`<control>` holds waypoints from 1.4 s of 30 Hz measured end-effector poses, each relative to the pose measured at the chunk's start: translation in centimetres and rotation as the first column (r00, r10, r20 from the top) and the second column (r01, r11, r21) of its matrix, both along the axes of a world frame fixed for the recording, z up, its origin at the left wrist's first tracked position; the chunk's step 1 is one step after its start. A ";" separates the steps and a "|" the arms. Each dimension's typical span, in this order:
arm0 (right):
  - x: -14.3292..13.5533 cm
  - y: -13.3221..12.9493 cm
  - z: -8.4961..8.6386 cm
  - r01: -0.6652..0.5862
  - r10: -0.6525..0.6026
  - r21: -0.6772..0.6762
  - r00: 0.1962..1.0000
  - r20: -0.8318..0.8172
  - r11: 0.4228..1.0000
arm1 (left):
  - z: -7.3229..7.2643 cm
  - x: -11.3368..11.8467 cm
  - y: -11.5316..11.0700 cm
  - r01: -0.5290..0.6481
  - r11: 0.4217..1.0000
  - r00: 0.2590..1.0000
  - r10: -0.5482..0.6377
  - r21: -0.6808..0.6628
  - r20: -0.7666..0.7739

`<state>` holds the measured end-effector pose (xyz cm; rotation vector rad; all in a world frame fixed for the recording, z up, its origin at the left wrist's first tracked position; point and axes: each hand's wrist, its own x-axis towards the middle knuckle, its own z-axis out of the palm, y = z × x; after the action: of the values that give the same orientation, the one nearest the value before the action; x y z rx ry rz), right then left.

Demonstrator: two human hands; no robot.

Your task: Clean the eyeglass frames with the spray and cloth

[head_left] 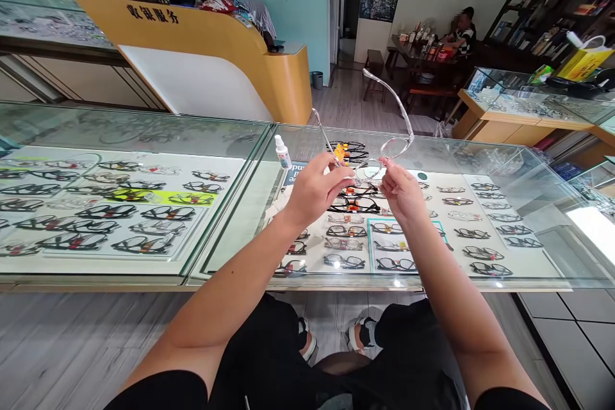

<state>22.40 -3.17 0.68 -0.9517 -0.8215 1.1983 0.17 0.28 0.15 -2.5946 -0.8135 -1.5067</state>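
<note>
A pair of clear-framed eyeglasses (pixel 408 134) is held up over the glass counter, its temples spread apart and pointing away from me. My left hand (pixel 317 187) is closed on the left side of the frame, where an orange tag (pixel 339 153) hangs. With pinched fingertips, my right hand (pixel 400 187) grips the frame near its middle. Left of my left hand, a small white spray bottle (pixel 282 152) stands on the glass top. Several dark glasses (pixel 350 151) lie in a row just beyond and below my hands.
Under the glass of the display counter (pixel 230 218) are rows of eyeglasses (pixel 483 253). Beyond it stand a yellow reception desk (pixel 288 77) with a person behind it and a dark table (pixel 408 48) with a seated person. Another display case (pixel 523 102) is at the right.
</note>
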 end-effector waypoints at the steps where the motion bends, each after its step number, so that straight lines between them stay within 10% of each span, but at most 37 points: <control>1: 0.0 0.0 0.0 0.011 -0.012 0.005 1.000 0.022 1.000 | 0.2 -0.1 0.0 0.013 1.000 1.000 -0.012 -0.019 0.006; 9: 3.3 1.2 0.1 0.266 -0.277 0.105 0.954 0.113 0.958 | 2.6 -2.2 0.8 0.221 0.910 0.968 -0.162 -0.350 0.189; 16: 4.6 0.7 0.6 0.045 -0.435 0.621 0.754 0.493 0.782 | 3.3 -3.3 1.4 0.657 0.410 0.752 -0.298 -0.633 0.587; 20: 4.2 -0.1 1.0 -0.013 -0.407 0.617 0.741 0.534 0.787 | 3.1 -3.3 1.8 0.743 0.295 0.661 -0.179 -0.602 0.729; 31: 2.6 -2.0 3.1 -0.038 -0.204 0.485 0.876 0.436 0.874 | 4.0 -2.6 1.5 0.727 0.374 0.633 -0.043 -0.576 0.773; 42: 0.7 -8.4 16.7 -0.060 -0.397 0.771 0.830 0.391 0.634 | 18.0 -5.0 -4.4 0.603 0.723 0.712 -0.299 -0.336 0.636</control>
<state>23.15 -11.56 17.41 -0.6076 -1.4946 0.2812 -4.80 -4.12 18.19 -2.9377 -0.6751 -2.6041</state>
